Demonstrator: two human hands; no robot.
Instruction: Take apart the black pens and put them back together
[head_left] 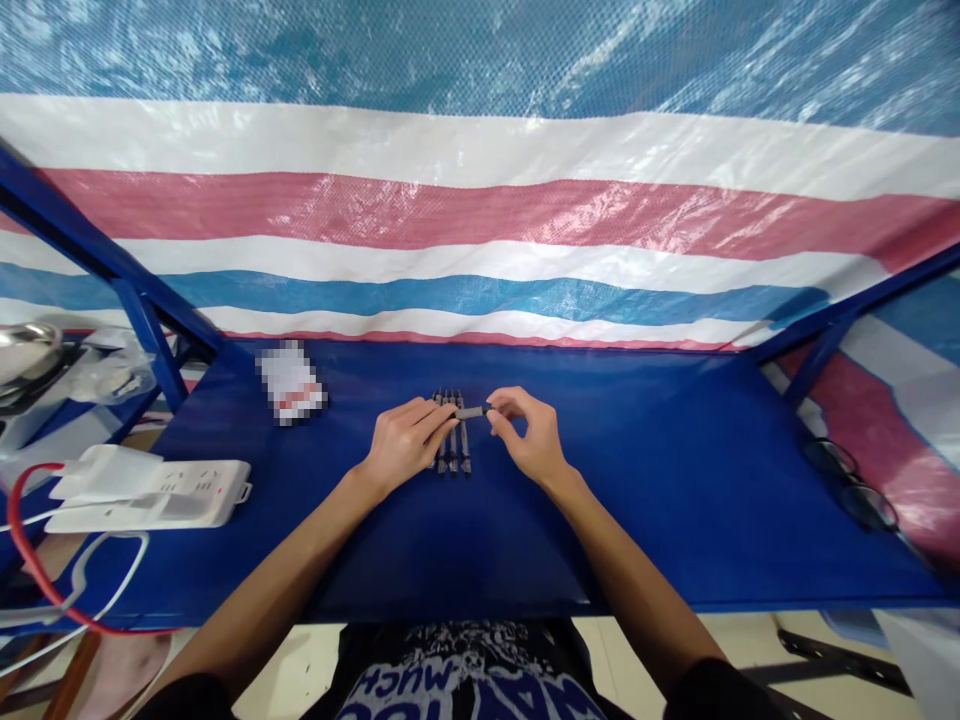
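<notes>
My left hand and my right hand meet over the middle of a blue table. Between their pinched fingertips they hold a small grey stick-like piece, level and crosswise. Under it, on the table, lies a row of several thin dark sticks side by side, pointing away from me. My left fingers partly cover the row's left side. Both hands have curled fingers closed on the grey piece's ends.
A blurred white and red packet lies at the back left. A white power strip with red and white cables sits at the left edge. Dark glasses rest at the right. A striped tarp hangs behind the blue frame.
</notes>
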